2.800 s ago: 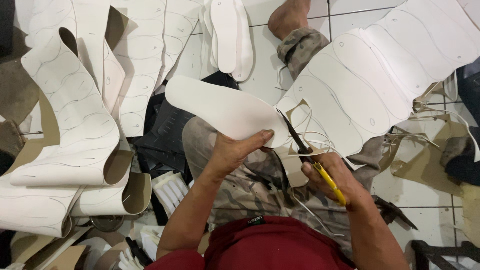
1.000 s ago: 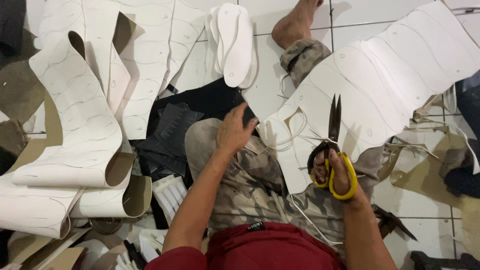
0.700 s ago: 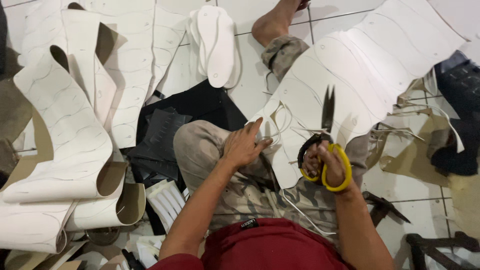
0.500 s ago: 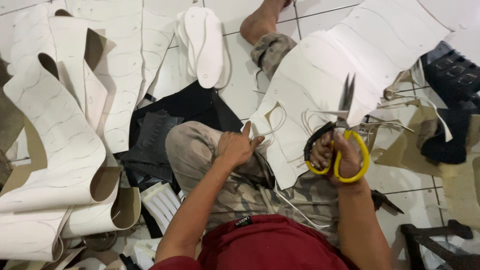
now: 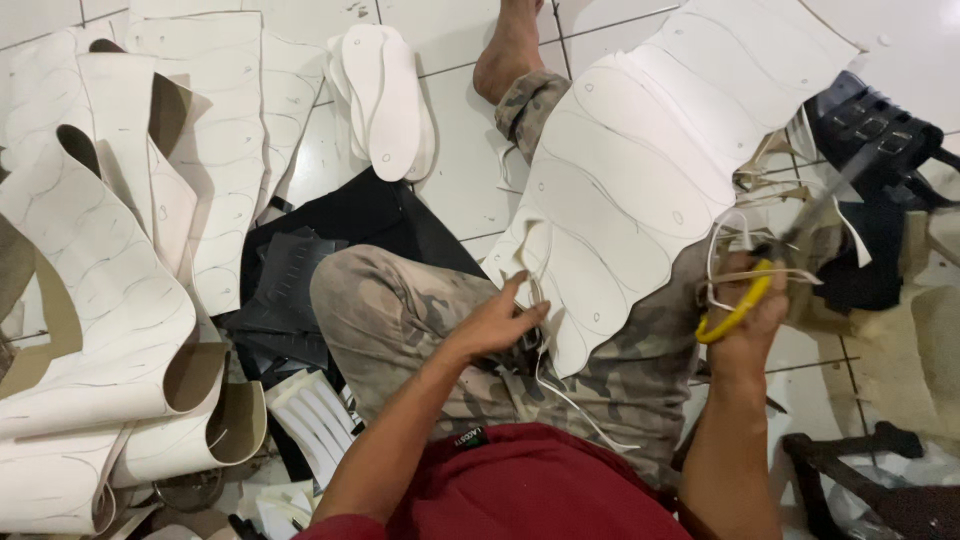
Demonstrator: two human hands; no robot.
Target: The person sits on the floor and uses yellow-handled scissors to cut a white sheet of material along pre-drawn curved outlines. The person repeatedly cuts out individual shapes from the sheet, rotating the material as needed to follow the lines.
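Observation:
A long white sheet [image 5: 650,170] marked with insole outlines lies over my right leg and runs up to the right. My left hand [image 5: 497,322] rests on my camouflage-trousered thigh at the sheet's cut lower edge, fingers spread and touching thin white trimmings. My right hand [image 5: 748,315] holds yellow-handled scissors [image 5: 760,285] off to the right of the sheet, blades blurred and pointing up right, with a thin white offcut strip looped around them.
A stack of cut white insoles [image 5: 390,95] lies on the tiled floor ahead. Curled white sheets [image 5: 110,280] with outlines pile at the left. Black sheet pieces [image 5: 300,290] lie by my left knee. A black sandal [image 5: 875,125] and brown scraps sit at the right.
A cut insole left my left hand, and that hand dropped to my thigh. My right hand swung the scissors away to the right, clear of the sheet. The view shifted right.

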